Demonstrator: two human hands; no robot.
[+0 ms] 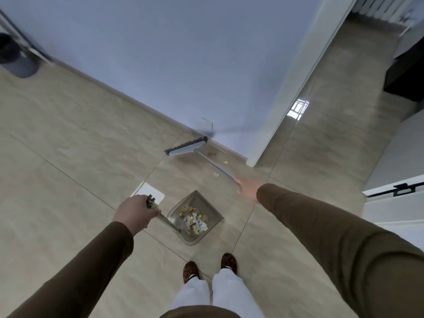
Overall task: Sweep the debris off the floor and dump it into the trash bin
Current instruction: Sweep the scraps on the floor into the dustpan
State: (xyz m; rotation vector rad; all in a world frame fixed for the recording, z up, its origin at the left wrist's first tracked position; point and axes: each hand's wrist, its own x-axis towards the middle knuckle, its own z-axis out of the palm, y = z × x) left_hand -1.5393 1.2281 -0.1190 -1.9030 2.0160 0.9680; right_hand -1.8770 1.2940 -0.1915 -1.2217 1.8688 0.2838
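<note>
Your left hand (pixel 135 213) is closed around the top of the dustpan's (pixel 195 220) metal handle, and the clear pan sits low over the tiled floor (pixel 68 145) just ahead of your slippers (pixel 190 270). Inside the pan lies a heap of yellow and white paper scraps (pixel 195 220). Your right hand (pixel 247 188) is stretched forward and blurred; it meets the near end of the broom's (pixel 187 148) handle with the fingers looking mostly extended, so I cannot tell whether you actually have a grip on it. The broom head rests on the floor against the skirting board by the blue-grey wall (pixel 172 53), beside the doorway corner. A few loose bits of debris (pixel 215 173) lie on the tiles near the broom handle, between the broom head and your right hand. The dark trash bin (pixel 16 57) stands against the wall at the far left, well apart from the dustpan.
</note>
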